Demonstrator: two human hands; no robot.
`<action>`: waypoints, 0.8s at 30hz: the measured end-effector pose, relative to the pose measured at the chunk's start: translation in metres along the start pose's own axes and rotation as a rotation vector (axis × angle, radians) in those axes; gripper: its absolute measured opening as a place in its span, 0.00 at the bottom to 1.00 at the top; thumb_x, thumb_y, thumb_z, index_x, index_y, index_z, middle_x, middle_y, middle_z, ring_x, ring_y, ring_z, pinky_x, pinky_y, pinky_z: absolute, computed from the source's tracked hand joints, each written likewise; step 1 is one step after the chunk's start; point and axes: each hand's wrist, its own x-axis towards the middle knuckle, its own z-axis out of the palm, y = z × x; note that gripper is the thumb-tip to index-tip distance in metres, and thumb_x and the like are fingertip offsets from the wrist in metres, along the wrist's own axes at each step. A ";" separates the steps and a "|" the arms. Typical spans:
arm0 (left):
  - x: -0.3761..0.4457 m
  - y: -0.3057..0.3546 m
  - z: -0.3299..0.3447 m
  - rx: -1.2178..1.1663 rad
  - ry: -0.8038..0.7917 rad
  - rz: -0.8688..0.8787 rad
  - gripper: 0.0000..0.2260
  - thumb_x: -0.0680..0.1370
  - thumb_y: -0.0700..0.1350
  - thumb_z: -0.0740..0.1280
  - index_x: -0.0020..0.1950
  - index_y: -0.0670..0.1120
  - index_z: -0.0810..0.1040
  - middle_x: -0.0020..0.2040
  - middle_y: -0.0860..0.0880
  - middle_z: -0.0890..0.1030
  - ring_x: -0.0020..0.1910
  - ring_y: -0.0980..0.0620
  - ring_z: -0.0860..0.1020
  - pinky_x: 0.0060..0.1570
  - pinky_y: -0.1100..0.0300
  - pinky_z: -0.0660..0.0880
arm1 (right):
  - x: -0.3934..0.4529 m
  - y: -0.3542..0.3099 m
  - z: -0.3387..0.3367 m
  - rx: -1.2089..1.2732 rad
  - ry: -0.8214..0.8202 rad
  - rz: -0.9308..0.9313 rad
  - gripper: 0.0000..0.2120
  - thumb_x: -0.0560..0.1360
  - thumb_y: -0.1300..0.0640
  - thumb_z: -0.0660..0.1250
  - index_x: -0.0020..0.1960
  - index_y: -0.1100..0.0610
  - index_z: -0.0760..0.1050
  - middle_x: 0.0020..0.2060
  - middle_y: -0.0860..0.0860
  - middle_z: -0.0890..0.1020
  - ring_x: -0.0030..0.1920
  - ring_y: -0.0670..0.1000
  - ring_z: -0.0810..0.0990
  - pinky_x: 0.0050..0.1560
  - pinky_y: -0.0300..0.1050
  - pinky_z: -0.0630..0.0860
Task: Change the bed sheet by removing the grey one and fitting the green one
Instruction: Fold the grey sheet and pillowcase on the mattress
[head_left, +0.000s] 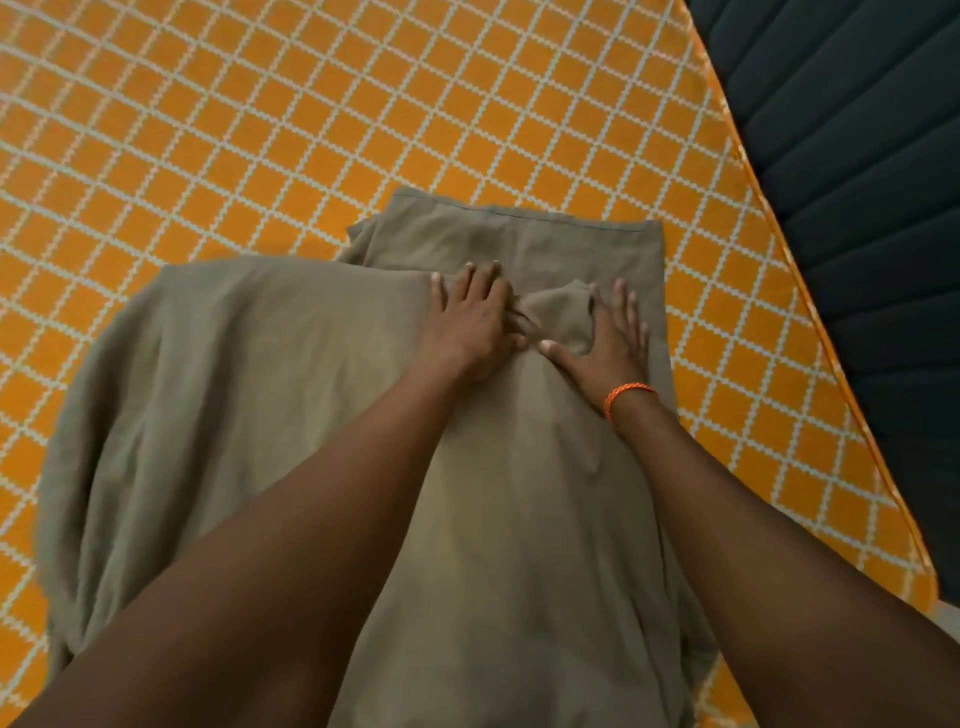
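Two flat hands — left hand (472, 322), right hand (605, 338) — soft rumpled sheet (260, 395)

Orange mattress surface (218, 130), printed with a pale zigzag-line grid, filling most of the view; piped edge running diagonally at right. Dark ribbed upholstered panel (857, 208) beyond that edge, upper right. Sliver of pale floor (950, 616) at lower right.

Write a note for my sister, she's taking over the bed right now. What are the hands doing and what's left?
Left hand and right hand: both flat, fingers straight, pressing on the green sheet.
The green sheet lies bunched and partly folded on the bare orange checked mattress, not spread.
Done: no grey sheet on the mattress in view.
Left: open the green sheet out, spread it, fit its corners.
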 end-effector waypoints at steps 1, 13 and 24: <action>0.002 -0.002 0.004 -0.002 0.018 0.018 0.21 0.82 0.56 0.64 0.74 0.52 0.70 0.86 0.49 0.51 0.85 0.44 0.45 0.80 0.34 0.41 | 0.002 0.000 0.004 0.048 0.021 -0.064 0.42 0.73 0.43 0.76 0.81 0.51 0.62 0.84 0.52 0.51 0.84 0.54 0.46 0.82 0.58 0.48; 0.014 -0.028 0.006 0.042 0.406 0.028 0.08 0.80 0.47 0.68 0.59 0.53 0.79 0.63 0.51 0.76 0.60 0.46 0.73 0.55 0.49 0.75 | 0.030 -0.002 -0.005 -0.095 0.253 -0.333 0.16 0.72 0.57 0.72 0.60 0.52 0.81 0.64 0.47 0.79 0.61 0.57 0.75 0.57 0.55 0.77; 0.026 -0.027 0.005 0.085 0.310 0.099 0.16 0.82 0.43 0.57 0.68 0.42 0.73 0.71 0.41 0.72 0.72 0.38 0.69 0.75 0.44 0.62 | 0.036 -0.014 0.011 -0.022 0.235 -0.342 0.17 0.76 0.64 0.57 0.62 0.61 0.76 0.56 0.59 0.81 0.57 0.63 0.78 0.61 0.55 0.73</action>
